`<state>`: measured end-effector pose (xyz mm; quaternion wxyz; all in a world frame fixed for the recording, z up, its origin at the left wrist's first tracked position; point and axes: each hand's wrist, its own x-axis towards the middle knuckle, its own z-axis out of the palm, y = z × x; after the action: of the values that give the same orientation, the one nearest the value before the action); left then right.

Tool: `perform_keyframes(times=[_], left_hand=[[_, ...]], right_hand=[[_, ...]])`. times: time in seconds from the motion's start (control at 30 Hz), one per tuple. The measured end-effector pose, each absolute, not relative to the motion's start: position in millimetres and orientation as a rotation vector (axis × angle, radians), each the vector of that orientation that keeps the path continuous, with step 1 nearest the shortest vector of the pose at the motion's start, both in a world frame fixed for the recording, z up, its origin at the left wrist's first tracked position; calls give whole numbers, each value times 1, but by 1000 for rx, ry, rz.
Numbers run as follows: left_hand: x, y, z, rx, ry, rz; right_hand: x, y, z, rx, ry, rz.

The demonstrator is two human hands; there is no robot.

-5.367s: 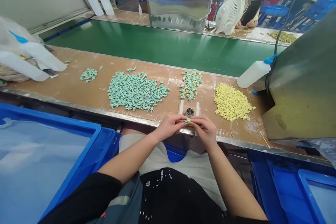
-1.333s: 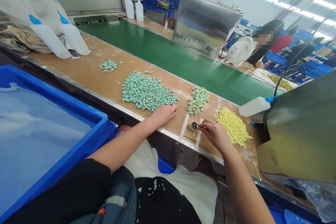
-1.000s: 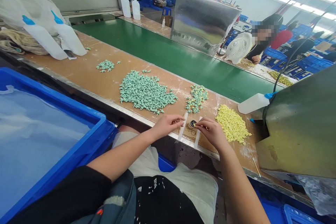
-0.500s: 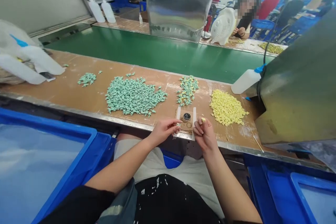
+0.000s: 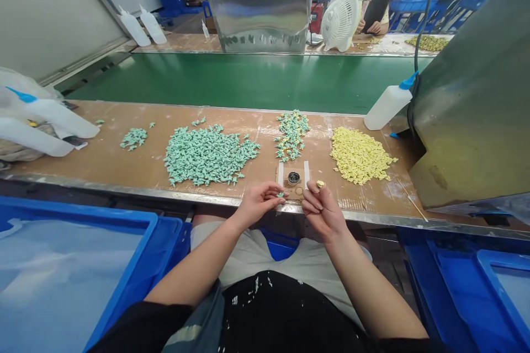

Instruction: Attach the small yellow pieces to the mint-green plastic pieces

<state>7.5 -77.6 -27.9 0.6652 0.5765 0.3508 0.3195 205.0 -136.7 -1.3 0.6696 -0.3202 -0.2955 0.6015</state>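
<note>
Brown worktop [image 5: 103, 168], green conveyor belt [image 5: 248, 80] past its far edge. Clock: 12 = away from the person.

Green piece [image 5: 280, 194]: held at the worktop's near edge by the left hand [image 5: 259, 202], fingers nearly closed in a pinch. Yellow piece [image 5: 320, 183]: gripped at the fingertips of the right hand [image 5: 324, 210], remaining fingers curled in. Key relation: yellow sits at 2–3 o'clock from green, short gap, not touching. Long axes: too small to tell. Left hand has green, right has yellow.

Round pot [image 5: 293, 177], dark on top, stands between the pieces and slightly beyond: 1 o'clock of green, 9–10 of yellow. It's on a cardboard pad [image 5: 293, 196] between white tape strips [image 5: 307, 172]. Contents: can't tell.

Outward: mixed pile [image 5: 292, 133] at 12 from pot; yellow pile [image 5: 362, 157] at 2 from yellow piece; big green pile [image 5: 209, 154] at 10 from left fingertips. Squeeze bottle [image 5: 388, 106], 1 o'clock of yellow pile. Blue tray [image 5: 83, 209], 8–9 from the hands.
</note>
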Motion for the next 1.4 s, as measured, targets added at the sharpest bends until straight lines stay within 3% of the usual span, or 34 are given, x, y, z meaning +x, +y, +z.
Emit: perform_keyframes(times=[0.37, 0.77, 0.97, 1.4], left_hand=[[14, -78, -29, 1432, 840, 783], [13, -79, -29, 1717, 944, 770], [14, -81, -28, 1845, 990, 770], [9, -82, -28, 2230, 952, 728]], right_hand=[[203, -139, -20, -1119, -1419, 567], [197, -138, -26, -1134, -1662, 223], [204, -142, -19, -1234, -1961, -102], [212, -139, -4, -1302, -2079, 89]])
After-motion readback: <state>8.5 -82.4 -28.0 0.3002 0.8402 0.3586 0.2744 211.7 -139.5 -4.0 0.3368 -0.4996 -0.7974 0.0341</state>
